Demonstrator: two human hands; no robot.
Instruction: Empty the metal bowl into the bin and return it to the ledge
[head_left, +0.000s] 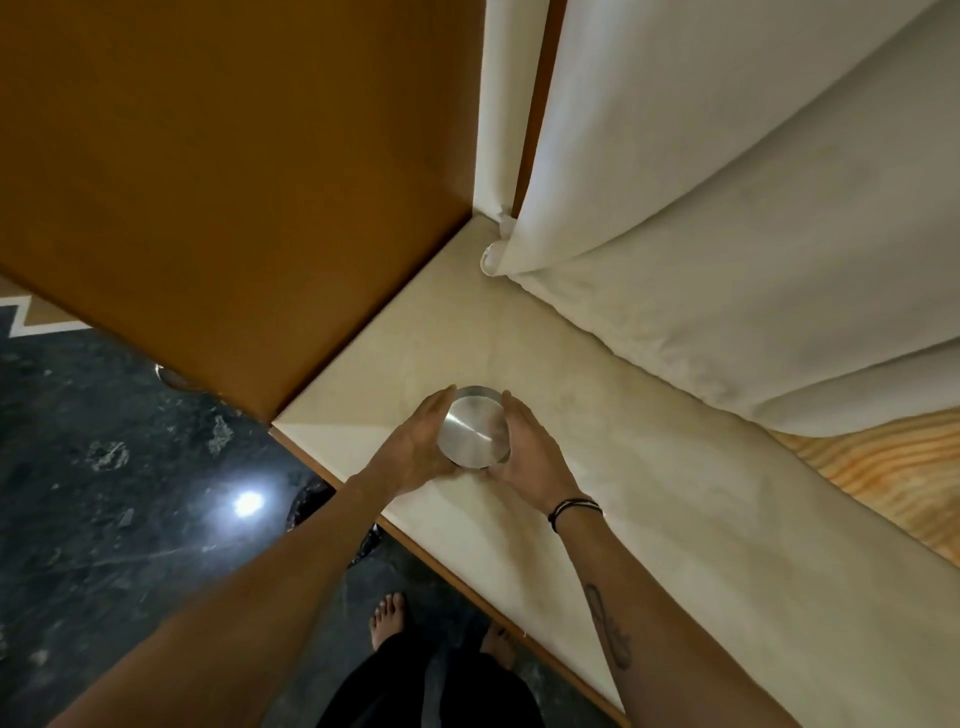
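My 2 hands, left hand (415, 447) and right hand (535, 457), cup the metal bowl (474, 428) snugly from both sides just over the ledge (571, 389), so I should keep it level and steady.

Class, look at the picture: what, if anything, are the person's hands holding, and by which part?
The metal bowl, clasped by its sides between the left hand and right hand, over the ledge.
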